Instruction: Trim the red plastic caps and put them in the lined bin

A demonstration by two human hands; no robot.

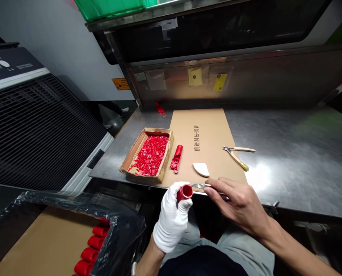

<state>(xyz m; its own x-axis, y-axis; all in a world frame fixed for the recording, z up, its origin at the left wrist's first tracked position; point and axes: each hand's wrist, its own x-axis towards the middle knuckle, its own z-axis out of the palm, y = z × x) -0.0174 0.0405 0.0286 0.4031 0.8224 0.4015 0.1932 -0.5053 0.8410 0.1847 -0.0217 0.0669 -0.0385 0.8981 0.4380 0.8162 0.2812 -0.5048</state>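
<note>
My left hand (171, 220), in a white glove, is closed around a red plastic tube-shaped part (184, 192) whose round open end faces up toward me. Bare, my right hand (237, 201) grips a small knife (199, 186), its blade pointing left close to the tube's rim; I cannot tell whether it touches. Just beyond my hands, another red plastic part (176, 158) lies on a cardboard sheet (214, 126). A white quarter-round piece (201, 169) rests to its right. Farther right are cutting pliers (235, 151) with spread, pale handles.
A shallow cardboard box (125, 168) of red plastic scraps stands on the metal table (288, 161), left of the sheet. Red scraps (160, 108) lie near the back panel. At lower left, a plastic-lined carton (30, 245) holds several red parts (89, 255). A green bin (113, 8) sits on the shelf above.
</note>
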